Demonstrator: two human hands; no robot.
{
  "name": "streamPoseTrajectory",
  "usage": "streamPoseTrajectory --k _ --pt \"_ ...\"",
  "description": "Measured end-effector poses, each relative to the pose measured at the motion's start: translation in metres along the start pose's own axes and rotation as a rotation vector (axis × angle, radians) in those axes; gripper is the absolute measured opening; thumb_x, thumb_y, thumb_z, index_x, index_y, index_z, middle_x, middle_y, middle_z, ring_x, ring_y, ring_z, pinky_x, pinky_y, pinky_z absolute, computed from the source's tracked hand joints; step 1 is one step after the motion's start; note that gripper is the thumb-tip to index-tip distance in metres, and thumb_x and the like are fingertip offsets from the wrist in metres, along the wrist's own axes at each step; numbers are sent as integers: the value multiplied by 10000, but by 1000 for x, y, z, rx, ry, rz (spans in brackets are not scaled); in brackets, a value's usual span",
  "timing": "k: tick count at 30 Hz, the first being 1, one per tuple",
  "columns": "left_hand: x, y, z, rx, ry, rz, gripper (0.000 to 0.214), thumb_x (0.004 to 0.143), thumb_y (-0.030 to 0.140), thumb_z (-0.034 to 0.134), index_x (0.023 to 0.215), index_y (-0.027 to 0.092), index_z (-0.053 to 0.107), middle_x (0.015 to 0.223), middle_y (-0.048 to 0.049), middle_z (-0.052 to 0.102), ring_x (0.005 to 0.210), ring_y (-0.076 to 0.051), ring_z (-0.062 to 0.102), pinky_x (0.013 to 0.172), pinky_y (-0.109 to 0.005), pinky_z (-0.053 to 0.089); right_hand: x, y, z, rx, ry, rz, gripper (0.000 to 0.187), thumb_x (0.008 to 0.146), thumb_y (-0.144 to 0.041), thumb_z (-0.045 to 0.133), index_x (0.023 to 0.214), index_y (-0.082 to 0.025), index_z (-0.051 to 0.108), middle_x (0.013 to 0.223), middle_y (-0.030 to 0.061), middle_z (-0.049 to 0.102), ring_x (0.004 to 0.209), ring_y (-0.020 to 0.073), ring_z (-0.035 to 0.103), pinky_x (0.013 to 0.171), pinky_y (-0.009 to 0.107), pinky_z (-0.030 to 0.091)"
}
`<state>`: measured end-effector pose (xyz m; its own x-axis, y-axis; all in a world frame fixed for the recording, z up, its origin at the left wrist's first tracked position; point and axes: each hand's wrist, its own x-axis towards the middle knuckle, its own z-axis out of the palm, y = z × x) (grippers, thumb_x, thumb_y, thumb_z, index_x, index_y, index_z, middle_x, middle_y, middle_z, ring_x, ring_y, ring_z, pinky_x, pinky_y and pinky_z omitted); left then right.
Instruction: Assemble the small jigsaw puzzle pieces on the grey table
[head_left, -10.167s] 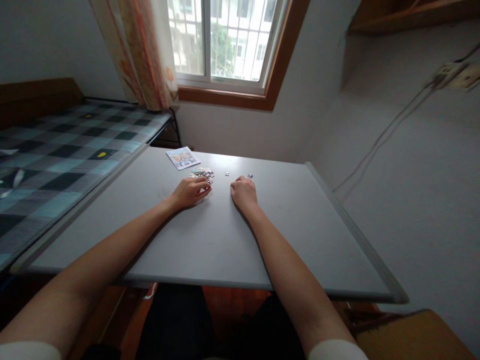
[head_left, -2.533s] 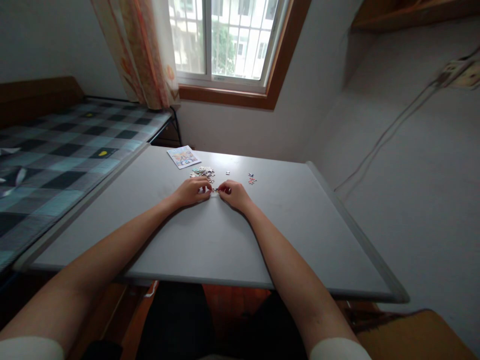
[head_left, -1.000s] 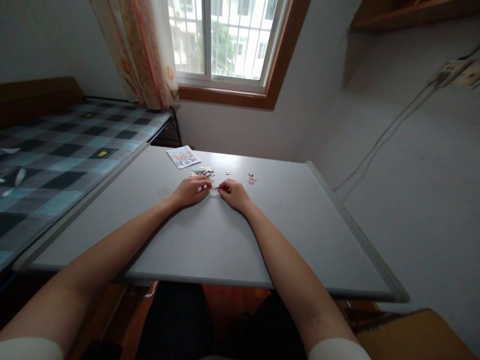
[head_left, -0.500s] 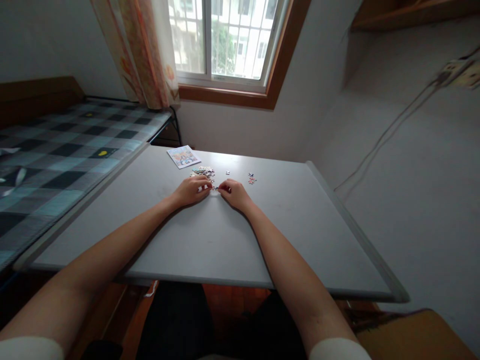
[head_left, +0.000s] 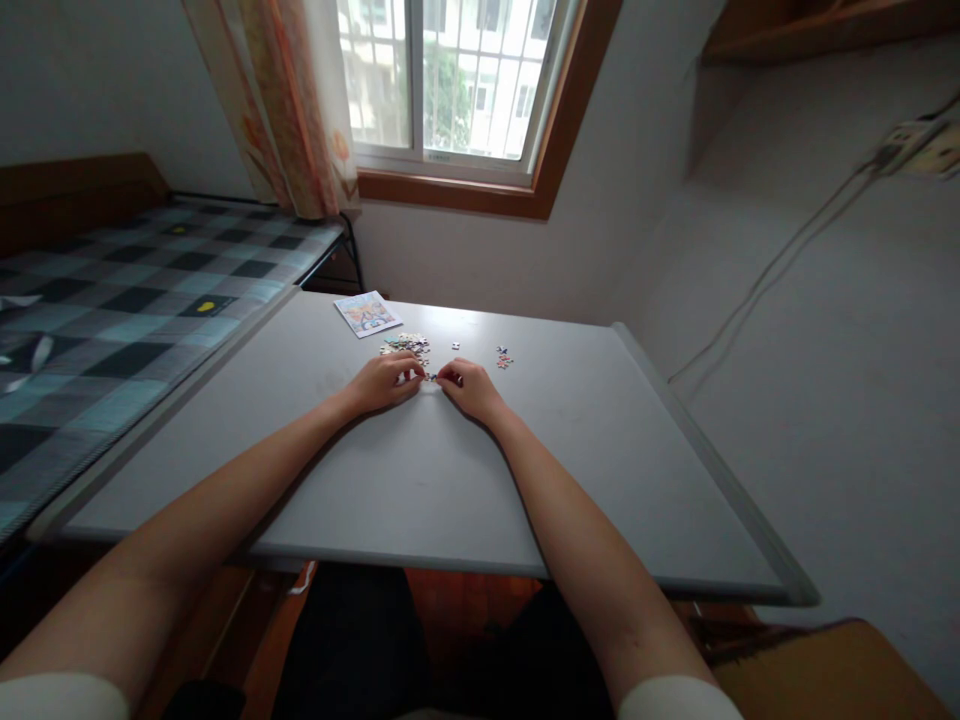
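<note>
Small jigsaw puzzle pieces [head_left: 430, 377] sit between my two hands, just above or on the tabletop; how they join is too small to tell. My left hand [head_left: 386, 382] pinches them from the left with thumb and fingertips. From the other side my right hand [head_left: 469, 386] is closed in a pinch on the same pieces. Right behind my left hand lies a heap of loose puzzle pieces [head_left: 406, 344], partly covered by its fingers. A single puzzle piece [head_left: 455, 346] lies beyond my right hand. Farther right is a small cluster of pieces [head_left: 504, 358].
A printed picture card [head_left: 368, 314] lies at the back left of the white table [head_left: 420, 490]. A bed with a checked cover [head_left: 187, 260] adjoins the left side. Wall and window [head_left: 450, 90] stand behind; a cable [head_left: 772, 265] hangs on the right wall.
</note>
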<state>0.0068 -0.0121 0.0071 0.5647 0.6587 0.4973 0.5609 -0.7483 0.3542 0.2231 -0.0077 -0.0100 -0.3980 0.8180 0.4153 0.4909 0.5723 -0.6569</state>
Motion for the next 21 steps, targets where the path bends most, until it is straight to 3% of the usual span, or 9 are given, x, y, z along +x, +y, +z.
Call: streamPoseTrajectory --k 21 --pt "0 1 2 60 -8 8 142 887 263 516 874 178 629 833 -35 624 698 -135 576 653 -248 458 -1 -2 0 7 2 14 38 796 -148 632 789 -161 667 759 -1 593 649 97 516 656 233 425"
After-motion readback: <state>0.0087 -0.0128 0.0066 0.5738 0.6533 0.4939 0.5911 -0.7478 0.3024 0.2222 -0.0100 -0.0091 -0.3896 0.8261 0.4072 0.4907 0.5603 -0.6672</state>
